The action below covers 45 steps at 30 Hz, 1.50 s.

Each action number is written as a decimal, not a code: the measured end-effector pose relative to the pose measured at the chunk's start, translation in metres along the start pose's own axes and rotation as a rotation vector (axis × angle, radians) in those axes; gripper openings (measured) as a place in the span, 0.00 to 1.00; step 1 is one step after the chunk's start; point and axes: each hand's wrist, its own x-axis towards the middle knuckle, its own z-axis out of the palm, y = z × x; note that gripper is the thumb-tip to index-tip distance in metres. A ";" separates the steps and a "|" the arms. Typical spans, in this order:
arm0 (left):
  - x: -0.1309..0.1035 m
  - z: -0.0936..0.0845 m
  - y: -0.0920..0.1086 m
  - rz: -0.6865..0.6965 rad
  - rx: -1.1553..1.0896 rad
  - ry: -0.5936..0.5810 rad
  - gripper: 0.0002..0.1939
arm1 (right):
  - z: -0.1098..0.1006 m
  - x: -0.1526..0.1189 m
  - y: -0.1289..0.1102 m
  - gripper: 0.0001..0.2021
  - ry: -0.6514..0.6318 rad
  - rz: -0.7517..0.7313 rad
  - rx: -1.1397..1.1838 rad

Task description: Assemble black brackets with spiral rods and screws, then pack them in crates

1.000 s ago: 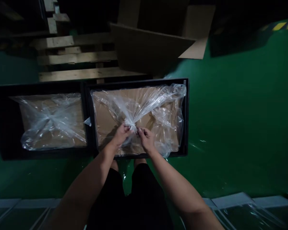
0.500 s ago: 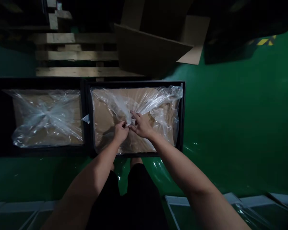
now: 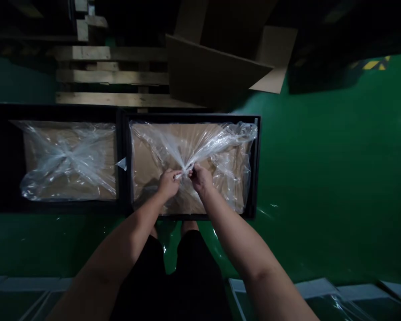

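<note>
A black crate stands in front of me, holding brown cardboard under clear plastic film. The film is gathered into a twisted knot near the middle of the crate. My left hand pinches one end of the gathered film, left of the knot. Closed on the film just right of the knot is my right hand. Both hands are close together, a small gap between them.
A second black crate adjoins on the left, its film knotted over cardboard. Behind lie a wooden pallet and an open cardboard box. Pale-framed panels lie along the bottom, on a green floor.
My right hand has closed from spread fingers onto the film. The loose bunch is now drawn into a tighter knot between my hands. The view has shifted slightly.
</note>
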 end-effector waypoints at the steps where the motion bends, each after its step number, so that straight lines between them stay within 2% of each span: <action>1: -0.002 -0.001 -0.001 0.013 0.012 -0.004 0.13 | 0.003 0.004 -0.001 0.19 0.007 0.013 -0.021; 3: -0.006 -0.001 -0.003 0.035 0.021 0.033 0.13 | 0.005 0.006 -0.007 0.18 0.014 0.042 -0.053; 5: -0.012 0.000 -0.005 0.066 0.015 0.096 0.13 | 0.001 -0.004 -0.014 0.16 0.055 -0.031 -0.121; 8: -0.018 0.004 -0.005 0.131 0.016 0.156 0.14 | -0.010 -0.033 -0.025 0.16 0.264 -0.383 -0.423; 9: -0.020 0.006 -0.004 0.153 0.023 0.164 0.14 | -0.012 -0.043 -0.028 0.17 0.296 -0.462 -0.564; 10: -0.021 0.007 -0.004 0.172 0.030 0.170 0.14 | -0.012 -0.052 -0.029 0.20 0.279 -0.471 -0.701; 11: -0.022 0.008 -0.003 0.189 0.037 0.173 0.14 | -0.011 -0.058 -0.029 0.23 0.216 -0.406 -0.813; 14: -0.023 0.010 -0.002 0.221 0.047 0.182 0.12 | 0.001 -0.062 -0.023 0.27 0.012 -0.109 -0.944; 16: -0.024 0.010 -0.002 0.234 0.058 0.184 0.13 | 0.007 -0.054 -0.016 0.24 -0.013 -0.085 -0.844; 20: -0.019 0.005 -0.003 0.269 0.082 0.178 0.16 | 0.006 -0.040 -0.007 0.17 -0.074 -0.183 -0.545; 26: -0.008 -0.005 -0.003 0.336 0.167 0.147 0.13 | 0.004 -0.052 -0.005 0.13 -0.063 0.004 -0.040; 30: -0.010 -0.011 -0.004 0.448 0.233 0.108 0.17 | 0.009 -0.057 -0.012 0.12 -0.068 0.136 0.064; 34: -0.018 -0.010 -0.005 0.513 0.256 0.092 0.19 | 0.008 -0.049 -0.016 0.11 -0.039 0.285 0.083; 36: -0.021 -0.008 -0.003 0.498 0.227 0.093 0.18 | 0.006 -0.045 -0.014 0.10 -0.027 0.252 0.040; 39: -0.021 -0.007 0.004 0.369 0.161 0.067 0.11 | 0.002 -0.041 -0.009 0.08 0.020 0.146 -0.024; 42: -0.009 -0.011 0.012 0.253 0.135 0.069 0.13 | -0.002 -0.038 -0.003 0.09 0.051 0.065 -0.074; 43: -0.002 -0.014 0.014 0.259 0.140 0.056 0.13 | -0.003 -0.037 -0.002 0.09 0.049 0.050 -0.087; 45: 0.014 -0.019 0.018 0.333 0.177 -0.043 0.15 | -0.006 -0.033 -0.002 0.11 0.027 0.033 -0.107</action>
